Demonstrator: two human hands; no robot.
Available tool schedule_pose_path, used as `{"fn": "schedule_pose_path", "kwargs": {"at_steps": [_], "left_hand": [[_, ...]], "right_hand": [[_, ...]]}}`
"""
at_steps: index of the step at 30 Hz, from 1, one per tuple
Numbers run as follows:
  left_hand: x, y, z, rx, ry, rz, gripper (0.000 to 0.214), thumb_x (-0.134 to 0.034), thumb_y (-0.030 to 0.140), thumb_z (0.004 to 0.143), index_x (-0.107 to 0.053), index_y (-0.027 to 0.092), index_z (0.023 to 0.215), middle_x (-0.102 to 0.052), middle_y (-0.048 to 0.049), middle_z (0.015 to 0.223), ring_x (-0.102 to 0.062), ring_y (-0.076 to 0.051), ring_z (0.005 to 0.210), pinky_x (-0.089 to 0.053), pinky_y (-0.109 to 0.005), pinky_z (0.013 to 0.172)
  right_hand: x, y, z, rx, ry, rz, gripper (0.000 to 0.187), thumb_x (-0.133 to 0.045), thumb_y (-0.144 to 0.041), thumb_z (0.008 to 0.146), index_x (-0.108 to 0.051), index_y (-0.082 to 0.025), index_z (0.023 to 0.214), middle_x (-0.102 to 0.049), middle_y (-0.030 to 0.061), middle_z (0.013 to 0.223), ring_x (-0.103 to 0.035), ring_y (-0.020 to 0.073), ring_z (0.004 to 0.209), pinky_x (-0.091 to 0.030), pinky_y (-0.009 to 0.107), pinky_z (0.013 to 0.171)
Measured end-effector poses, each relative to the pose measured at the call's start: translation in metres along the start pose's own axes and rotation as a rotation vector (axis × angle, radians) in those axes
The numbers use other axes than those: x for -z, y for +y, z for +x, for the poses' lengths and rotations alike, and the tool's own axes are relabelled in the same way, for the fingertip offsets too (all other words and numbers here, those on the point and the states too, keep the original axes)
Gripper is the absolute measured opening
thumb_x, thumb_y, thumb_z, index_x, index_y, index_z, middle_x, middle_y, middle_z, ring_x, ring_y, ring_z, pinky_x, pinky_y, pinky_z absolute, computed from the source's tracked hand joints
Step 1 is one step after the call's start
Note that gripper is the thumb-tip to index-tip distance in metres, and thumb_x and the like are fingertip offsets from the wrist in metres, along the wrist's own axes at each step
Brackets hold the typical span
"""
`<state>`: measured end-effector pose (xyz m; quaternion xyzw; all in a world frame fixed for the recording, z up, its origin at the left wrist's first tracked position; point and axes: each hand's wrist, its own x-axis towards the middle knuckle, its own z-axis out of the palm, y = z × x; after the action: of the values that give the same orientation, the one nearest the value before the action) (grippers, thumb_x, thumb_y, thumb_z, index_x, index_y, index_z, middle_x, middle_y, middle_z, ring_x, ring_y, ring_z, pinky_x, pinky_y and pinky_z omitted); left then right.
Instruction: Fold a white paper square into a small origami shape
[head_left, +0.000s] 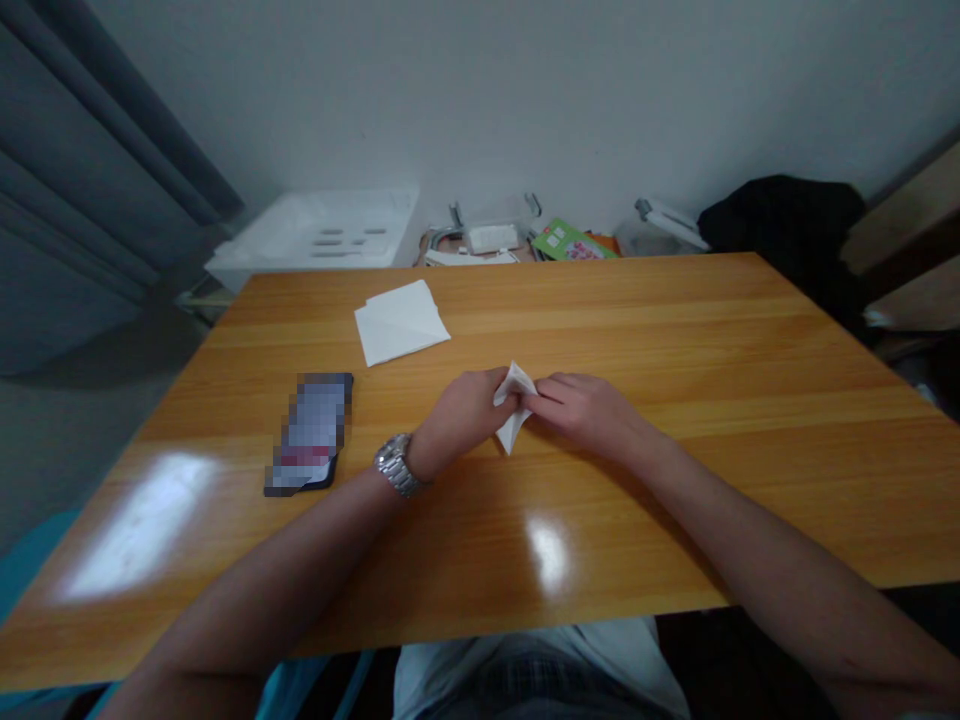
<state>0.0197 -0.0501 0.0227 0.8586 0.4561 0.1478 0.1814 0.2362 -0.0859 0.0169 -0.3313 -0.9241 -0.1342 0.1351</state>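
Note:
Between my two hands is a small piece of folded white paper (pixel 513 432), pointed at its top and bottom ends. My left hand (pixel 466 412) grips its left side, thumb and fingers closed on it; a silver watch (pixel 400 466) is on that wrist. From the other side my right hand (pixel 581 408) pinches the paper's right edge, fingers bent together. The fingertips cover the middle of the paper. Beyond my left hand, a few flat white sheets (pixel 403 322) lie stacked on the wooden table (pixel 637 320).
A phone (pixel 311 435) with a blurred screen lies left of my left arm. Behind the table's far edge are a white plastic tray (pixel 337 225), a green booklet (pixel 570 242) and a black cloth-like bundle (pixel 784 220). A grey curtain (pixel 90 170) hangs at left.

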Motion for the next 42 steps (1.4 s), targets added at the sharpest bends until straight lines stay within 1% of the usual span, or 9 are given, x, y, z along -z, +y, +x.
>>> {"fn": "schedule_pose_path", "kwargs": {"at_steps": [5,11,16,18,21,27,33,38,42], "left_hand": [[0.001,0.0,0.0,0.007,-0.017,-0.022,0.016,-0.056,0.025,0.093,-0.07,0.019,0.089,-0.074,-0.0063,0.085,-0.065,-0.02,0.074,-0.039,-0.029,0.063],[-0.001,-0.004,0.003,0.033,-0.001,-0.156,0.015,-0.057,0.025,0.092,-0.069,0.017,0.09,-0.073,-0.0066,0.085,-0.065,-0.019,0.075,-0.041,-0.028,0.065],[-0.004,-0.01,0.008,0.019,-0.001,-0.41,0.018,-0.057,0.026,0.091,-0.069,0.016,0.099,-0.073,-0.0063,0.092,-0.064,-0.018,0.079,-0.045,-0.027,0.071],[-0.005,-0.012,0.01,0.018,-0.058,-0.578,0.021,-0.056,0.027,0.091,-0.068,0.015,0.104,-0.073,-0.0059,0.094,-0.064,-0.017,0.079,-0.046,-0.025,0.07],[-0.006,-0.013,0.011,0.078,-0.156,-0.818,0.027,-0.058,0.033,0.092,-0.068,0.014,0.108,-0.072,-0.0062,0.093,-0.064,-0.015,0.077,-0.046,-0.024,0.067],[-0.009,-0.014,0.009,0.157,-0.26,-1.102,0.03,-0.061,0.036,0.091,-0.07,0.012,0.107,-0.071,-0.0083,0.093,-0.062,-0.015,0.076,-0.047,-0.026,0.07],[-0.01,-0.011,0.009,0.176,-0.217,-1.238,0.043,-0.066,0.029,0.087,-0.06,0.019,0.128,-0.07,-0.0079,0.102,-0.065,-0.015,0.083,-0.052,-0.026,0.073],[-0.007,-0.01,0.009,0.178,-0.255,-1.323,0.034,-0.064,0.026,0.087,-0.066,0.016,0.119,-0.07,-0.011,0.111,-0.066,-0.018,0.094,-0.054,-0.028,0.081],[-0.006,-0.011,0.008,0.203,-0.295,-1.434,0.035,-0.053,0.04,0.096,-0.066,0.015,0.117,-0.072,-0.0139,0.11,-0.067,-0.021,0.097,-0.055,-0.033,0.086]], "right_hand": [[0.001,-0.004,0.002,0.016,0.0,0.004,0.011,-0.058,-0.015,0.099,-0.068,-0.017,0.101,-0.069,0.006,0.089,-0.06,0.0208,0.083,-0.04,0.032,0.071],[0.001,-0.006,0.002,-0.018,-0.024,-0.009,0.012,-0.057,-0.015,0.1,-0.067,-0.018,0.105,-0.069,0.0058,0.091,-0.06,0.0207,0.084,-0.04,0.033,0.071],[0.002,-0.001,0.0,-0.061,-0.046,0.015,0.015,-0.058,-0.015,0.099,-0.069,-0.017,0.109,-0.07,0.0074,0.091,-0.061,0.0213,0.084,-0.04,0.033,0.07],[0.001,0.003,-0.002,-0.084,-0.041,0.032,0.017,-0.058,-0.015,0.098,-0.069,-0.017,0.11,-0.07,0.0074,0.089,-0.06,0.0209,0.082,-0.04,0.032,0.069],[-0.004,0.01,-0.007,-0.123,-0.01,0.084,0.017,-0.058,-0.017,0.098,-0.071,-0.019,0.109,-0.07,0.0066,0.088,-0.061,0.0195,0.081,-0.04,0.03,0.07],[-0.01,0.016,-0.012,-0.166,0.064,0.19,0.02,-0.057,-0.014,0.097,-0.074,-0.019,0.107,-0.071,0.0057,0.087,-0.062,0.0178,0.078,-0.042,0.028,0.068],[-0.007,0.018,-0.013,-0.179,0.079,0.207,0.022,-0.056,-0.013,0.097,-0.073,-0.019,0.109,-0.072,0.0068,0.091,-0.064,0.0187,0.081,-0.044,0.029,0.07],[-0.004,0.019,-0.014,-0.162,0.076,0.145,0.02,-0.056,-0.013,0.097,-0.074,-0.018,0.105,-0.069,0.007,0.087,-0.062,0.0188,0.079,-0.044,0.029,0.069],[-0.004,0.02,-0.014,-0.124,0.086,0.14,0.022,-0.055,-0.012,0.097,-0.073,-0.019,0.108,-0.069,0.0075,0.088,-0.062,0.019,0.079,-0.045,0.03,0.07]]}}
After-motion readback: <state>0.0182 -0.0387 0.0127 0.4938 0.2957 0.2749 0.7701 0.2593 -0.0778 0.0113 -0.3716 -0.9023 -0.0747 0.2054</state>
